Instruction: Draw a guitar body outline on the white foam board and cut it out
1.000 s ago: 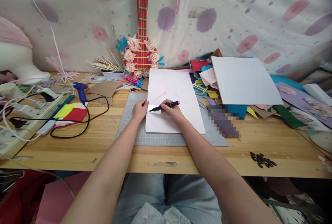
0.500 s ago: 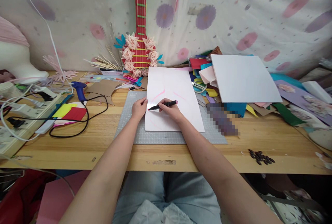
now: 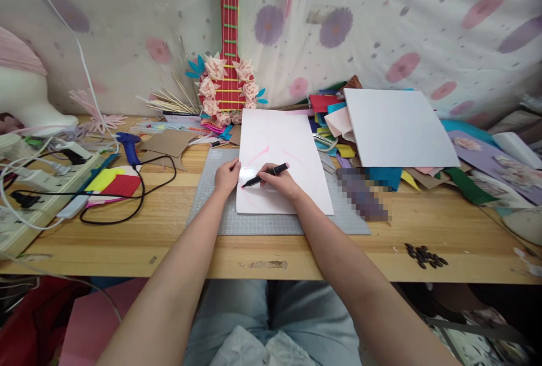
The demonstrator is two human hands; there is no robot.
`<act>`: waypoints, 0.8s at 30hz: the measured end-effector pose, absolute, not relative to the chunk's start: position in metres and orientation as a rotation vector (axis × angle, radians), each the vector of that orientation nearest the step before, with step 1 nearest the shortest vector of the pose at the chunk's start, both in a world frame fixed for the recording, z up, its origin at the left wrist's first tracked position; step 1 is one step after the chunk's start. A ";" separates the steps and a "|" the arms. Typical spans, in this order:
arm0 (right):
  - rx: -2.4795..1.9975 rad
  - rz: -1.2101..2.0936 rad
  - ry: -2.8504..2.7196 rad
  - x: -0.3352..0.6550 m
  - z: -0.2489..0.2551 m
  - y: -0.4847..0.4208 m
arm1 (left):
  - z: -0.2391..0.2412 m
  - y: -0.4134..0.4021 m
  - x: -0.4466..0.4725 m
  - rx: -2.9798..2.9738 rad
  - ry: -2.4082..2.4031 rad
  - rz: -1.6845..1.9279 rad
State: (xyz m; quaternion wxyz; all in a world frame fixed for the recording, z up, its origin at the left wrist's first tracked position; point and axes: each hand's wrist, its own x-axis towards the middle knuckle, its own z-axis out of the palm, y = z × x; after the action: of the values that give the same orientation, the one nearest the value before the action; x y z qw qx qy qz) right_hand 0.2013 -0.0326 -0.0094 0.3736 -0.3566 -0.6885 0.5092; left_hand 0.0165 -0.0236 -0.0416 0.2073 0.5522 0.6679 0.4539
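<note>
A white board (image 3: 292, 191) with a few faint pink strokes lies on a grey cutting mat (image 3: 203, 208) in front of me. My right hand (image 3: 277, 181) is closed round a black marker (image 3: 272, 173) with a pinkish end cap, held slantwise. The marker's tip touches the board near its left edge, or hovers just above it. At that same edge my left hand (image 3: 227, 177) has thumb and fingers pressed together, holding the board's side. Its fingertips are partly hidden.
A decorated red paper guitar (image 3: 230, 44) stands behind. Left are a blue glue gun (image 3: 131, 148), its cable and a power strip (image 3: 51, 196). Another white board (image 3: 402, 129) rests on coloured sheets at right, with scissors (image 3: 325, 143) nearby. Dark seed-like pieces (image 3: 425, 256) lie front right.
The marker's tip has moved slightly down along the board's left side, my right hand shifting with it. My left hand stays at the edge.
</note>
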 end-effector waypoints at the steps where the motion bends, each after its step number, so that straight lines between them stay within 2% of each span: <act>1: -0.908 1.334 -1.768 0.202 -0.009 -0.032 | -0.042 -0.024 0.016 1.536 1.860 1.266; 10: -0.904 1.247 -1.775 0.200 -0.005 -0.034 | -0.040 -0.024 0.016 1.532 1.856 1.262; 17: -0.876 1.506 -1.821 0.208 0.000 -0.033 | -0.042 -0.023 0.016 1.532 1.859 1.267; 24: -0.834 1.373 -1.863 0.206 0.000 -0.032 | -0.043 -0.022 0.015 1.541 1.859 1.268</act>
State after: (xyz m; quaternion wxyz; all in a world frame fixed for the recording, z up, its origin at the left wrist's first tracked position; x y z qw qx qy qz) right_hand 0.2064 -0.0323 -0.0002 0.3340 -0.3196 -0.7138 0.5261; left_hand 0.0154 -0.0223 -0.0428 0.2057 0.5529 0.6671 0.4549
